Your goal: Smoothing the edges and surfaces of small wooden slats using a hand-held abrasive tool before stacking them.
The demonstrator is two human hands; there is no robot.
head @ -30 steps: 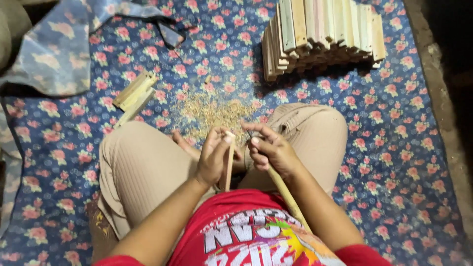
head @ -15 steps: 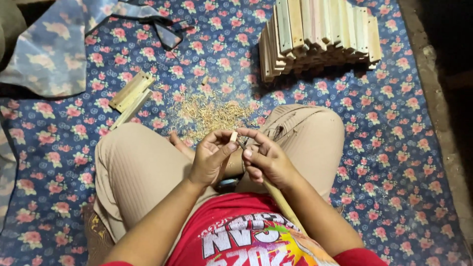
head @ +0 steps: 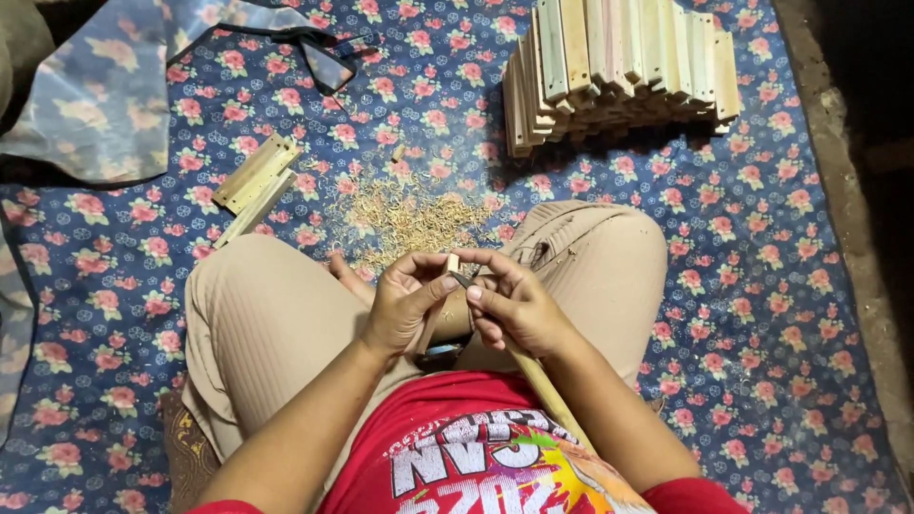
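Observation:
I sit cross-legged in beige trousers on a blue flowered cloth [head: 781,314]. My left hand [head: 405,305] grips a short pale wooden piece [head: 453,264] held upright over my lap. My right hand [head: 514,303] is closed on a tool with a long pale wooden handle [head: 543,385] that runs back along my forearm; its dark tip meets the wooden piece near my left thumb. Both hands touch above my knees. A heap of fine wood shavings [head: 405,219] lies on the cloth just beyond my legs.
A tall stack of flat wooden slats [head: 619,67] stands at the back right. Two or three loose slats [head: 255,181] lie at the left. A crumpled blue flowered fabric [head: 105,95] is bunched at the back left. Bare dark floor [head: 866,143] borders the cloth's right edge.
Both hands have risen a little and drawn closer together. The wooden piece, which hung down between my hands a second ago, now shows only as a short end above my left thumb.

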